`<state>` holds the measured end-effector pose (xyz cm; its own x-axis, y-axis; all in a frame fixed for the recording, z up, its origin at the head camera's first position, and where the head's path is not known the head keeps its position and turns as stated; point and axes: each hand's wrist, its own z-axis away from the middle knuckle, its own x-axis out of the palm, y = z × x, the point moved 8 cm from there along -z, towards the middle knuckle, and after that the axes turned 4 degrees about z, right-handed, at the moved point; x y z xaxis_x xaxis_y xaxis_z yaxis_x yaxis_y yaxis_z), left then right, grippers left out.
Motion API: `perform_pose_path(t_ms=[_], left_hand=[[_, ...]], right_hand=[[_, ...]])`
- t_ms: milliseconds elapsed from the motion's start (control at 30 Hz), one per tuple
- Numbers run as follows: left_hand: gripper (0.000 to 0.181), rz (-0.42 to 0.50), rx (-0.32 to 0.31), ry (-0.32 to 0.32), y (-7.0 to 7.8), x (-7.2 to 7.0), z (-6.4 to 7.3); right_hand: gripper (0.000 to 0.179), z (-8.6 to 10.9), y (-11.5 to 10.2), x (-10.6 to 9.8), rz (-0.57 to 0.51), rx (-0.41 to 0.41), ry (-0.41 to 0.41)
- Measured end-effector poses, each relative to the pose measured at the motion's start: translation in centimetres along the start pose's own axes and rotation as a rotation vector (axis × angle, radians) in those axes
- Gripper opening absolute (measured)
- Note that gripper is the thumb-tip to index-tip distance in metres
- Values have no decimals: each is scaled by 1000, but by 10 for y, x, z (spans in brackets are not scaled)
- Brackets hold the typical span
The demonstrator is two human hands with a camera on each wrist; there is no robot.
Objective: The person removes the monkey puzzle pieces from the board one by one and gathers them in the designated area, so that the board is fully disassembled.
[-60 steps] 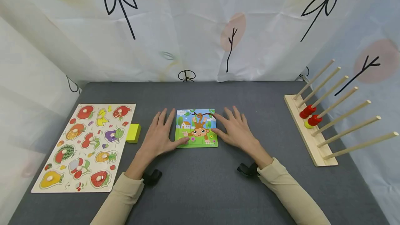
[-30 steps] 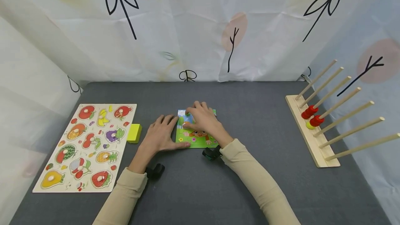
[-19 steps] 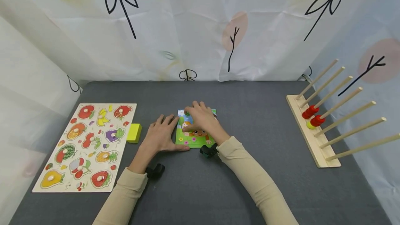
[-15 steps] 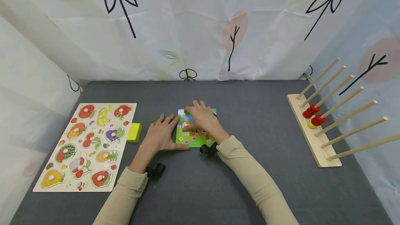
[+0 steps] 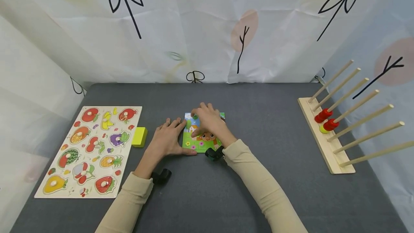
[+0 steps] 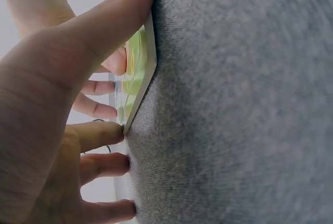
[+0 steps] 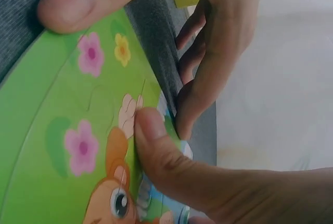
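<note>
A small jigsaw puzzle [image 5: 202,146] with a cartoon monkey, pink flowers and green grass lies flat on the grey tabletop. My left hand [image 5: 166,139] rests at its left side, fingers spread, index fingertip at the left edge and thumb along the front edge. My right hand [image 5: 211,121] arches over the upper part of the puzzle, covering much of the picture. In the right wrist view its thumb [image 7: 161,148] touches the puzzle's face beside the monkey's hand. Its other fingertips come down near the puzzle's upper left, apart from the thumb, partly hidden.
A white fruit peg board [image 5: 72,168] lies at the left, with a yellow block [image 5: 139,137] at its right edge. A wooden rack [image 5: 326,143] with upright pegs stands at the right, with red rings [image 5: 323,115] on it. A patterned curtain [image 5: 207,39] hangs behind the table.
My right hand has moved left from the puzzle's right side to over its top, then stayed nearly still. My left hand has bent its fingers slightly beside the puzzle.
</note>
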<state>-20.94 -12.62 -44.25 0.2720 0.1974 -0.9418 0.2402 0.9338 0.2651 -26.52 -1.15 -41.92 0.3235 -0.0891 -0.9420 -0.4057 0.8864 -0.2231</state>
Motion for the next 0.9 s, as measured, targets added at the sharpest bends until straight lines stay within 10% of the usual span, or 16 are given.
perform_pose_path(t_ms=[900], left_hand=[[125, 1, -1, 0, -1, 1, -2]], right_hand=[[73, -13, 6, 14, -207, 19, -137]])
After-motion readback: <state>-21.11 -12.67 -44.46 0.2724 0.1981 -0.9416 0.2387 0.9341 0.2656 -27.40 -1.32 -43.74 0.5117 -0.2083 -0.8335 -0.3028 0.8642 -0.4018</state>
